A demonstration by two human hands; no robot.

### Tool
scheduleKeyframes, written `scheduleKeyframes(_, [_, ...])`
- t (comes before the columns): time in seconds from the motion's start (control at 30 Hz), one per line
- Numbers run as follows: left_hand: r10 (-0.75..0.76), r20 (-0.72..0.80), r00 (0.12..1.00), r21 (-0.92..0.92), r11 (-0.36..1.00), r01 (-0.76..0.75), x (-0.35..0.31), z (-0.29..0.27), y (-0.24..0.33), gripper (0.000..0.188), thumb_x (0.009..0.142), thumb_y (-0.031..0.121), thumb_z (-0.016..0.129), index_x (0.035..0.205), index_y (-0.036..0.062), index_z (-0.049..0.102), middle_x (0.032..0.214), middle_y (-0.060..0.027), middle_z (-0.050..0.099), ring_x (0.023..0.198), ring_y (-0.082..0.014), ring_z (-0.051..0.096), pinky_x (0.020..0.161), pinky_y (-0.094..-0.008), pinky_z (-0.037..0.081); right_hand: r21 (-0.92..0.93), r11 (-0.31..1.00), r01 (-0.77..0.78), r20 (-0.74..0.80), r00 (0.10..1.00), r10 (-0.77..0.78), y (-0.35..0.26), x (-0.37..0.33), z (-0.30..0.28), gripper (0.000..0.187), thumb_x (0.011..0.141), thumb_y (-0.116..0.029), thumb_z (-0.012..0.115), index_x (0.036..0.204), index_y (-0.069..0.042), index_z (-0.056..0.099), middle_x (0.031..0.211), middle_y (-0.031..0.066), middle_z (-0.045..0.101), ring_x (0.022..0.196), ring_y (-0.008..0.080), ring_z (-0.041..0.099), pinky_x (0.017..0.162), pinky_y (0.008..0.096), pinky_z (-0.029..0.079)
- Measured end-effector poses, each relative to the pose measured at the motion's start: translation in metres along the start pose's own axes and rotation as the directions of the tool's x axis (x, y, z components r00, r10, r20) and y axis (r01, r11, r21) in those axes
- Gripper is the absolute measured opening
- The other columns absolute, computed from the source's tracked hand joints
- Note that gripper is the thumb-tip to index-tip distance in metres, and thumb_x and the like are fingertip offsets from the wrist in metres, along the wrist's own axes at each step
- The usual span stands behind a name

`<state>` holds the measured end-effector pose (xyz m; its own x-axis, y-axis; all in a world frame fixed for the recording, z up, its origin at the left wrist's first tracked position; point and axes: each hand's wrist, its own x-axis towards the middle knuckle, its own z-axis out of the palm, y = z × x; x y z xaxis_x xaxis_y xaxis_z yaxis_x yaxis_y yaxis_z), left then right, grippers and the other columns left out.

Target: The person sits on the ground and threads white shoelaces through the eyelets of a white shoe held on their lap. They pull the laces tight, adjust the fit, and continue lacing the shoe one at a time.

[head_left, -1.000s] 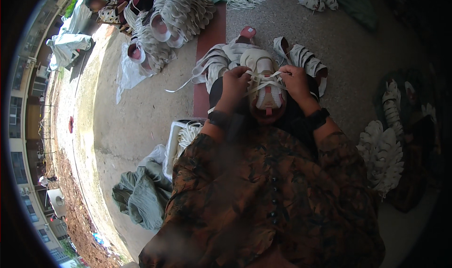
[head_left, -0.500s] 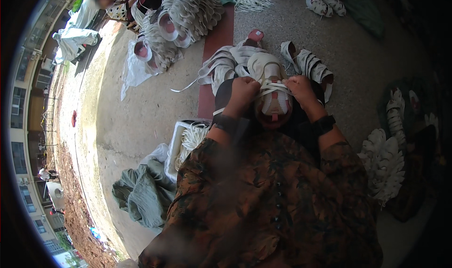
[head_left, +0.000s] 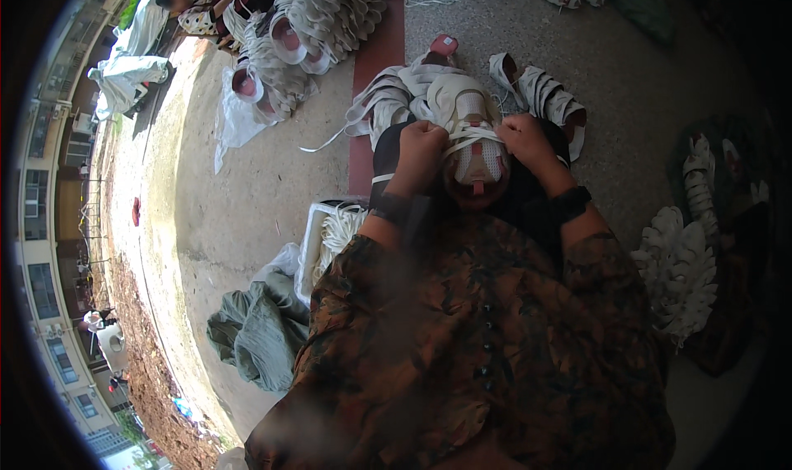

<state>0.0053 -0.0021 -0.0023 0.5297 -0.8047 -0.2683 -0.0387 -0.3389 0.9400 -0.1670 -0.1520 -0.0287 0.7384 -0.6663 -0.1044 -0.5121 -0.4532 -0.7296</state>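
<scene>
A white and cream shoe upper with pink parts rests across my lap between my knees. White shoelace crosses its lacing area, pulled out to both sides. My left hand is closed at the left of the upper, pinching the lace. On the other side, my right hand grips the lace with bent fingers close to the eyelets. Just beyond my knees lie more white uppers in a heap. A curved row of uppers sits to the right of them.
At my left side stands a white box of white laces, beside a crumpled grey-green cloth. Large stacks of uppers lie far left, near a seated person. More uppers lie on my right.
Both hands stay closed on the lace at either side of the upper, with the left slightly farther left and the right slightly higher. The whole view has shifted a little.
</scene>
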Motion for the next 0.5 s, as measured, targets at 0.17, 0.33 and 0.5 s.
scheduleKeyframes(0.17, [0.381,-0.009,0.924,0.520,0.791,-0.322,0.018,-0.004,-0.031,0.022,0.082,0.018,0.062,0.092,-0.0006,0.059,0.088,-0.0156,0.063,0.074,-0.0201,0.061,0.065,-0.0306,0.047,0.229,0.968,0.103,-0.101,0.992,-0.081,-0.001,-0.009,0.002,0.014,0.084,-0.011,0.057,0.073,-0.002,0.058,0.063,-0.0040,0.051,0.055,0.0048,0.041,0.049,0.0259,0.035])
scheduleKeyframes(0.33, [0.361,-0.041,0.932,0.360,0.875,-0.323,-0.016,-0.004,-0.017,0.027,0.082,0.014,0.064,0.104,0.0022,0.056,0.079,-0.0080,0.061,0.064,-0.0137,0.056,0.056,-0.0286,0.045,0.661,0.750,-0.040,-0.105,0.984,0.145,-0.011,-0.022,-0.004,0.004,0.082,-0.003,0.058,0.085,-0.004,0.058,0.065,-0.0058,0.049,0.050,0.0016,0.037,0.046,0.0190,0.030])
scheduleKeyframes(0.5, [0.010,-0.109,0.994,-0.459,0.886,-0.060,-0.036,-0.052,-0.010,0.029,0.080,-0.001,0.062,0.107,0.0035,0.056,0.063,0.0082,0.049,0.047,0.0008,0.039,0.041,-0.0153,0.027,0.937,0.347,-0.047,-0.082,0.934,0.348,-0.001,-0.046,-0.038,0.015,0.077,0.003,0.059,0.090,-0.004,0.056,0.066,-0.0061,0.047,0.044,0.0006,0.034,0.040,0.0165,0.024])
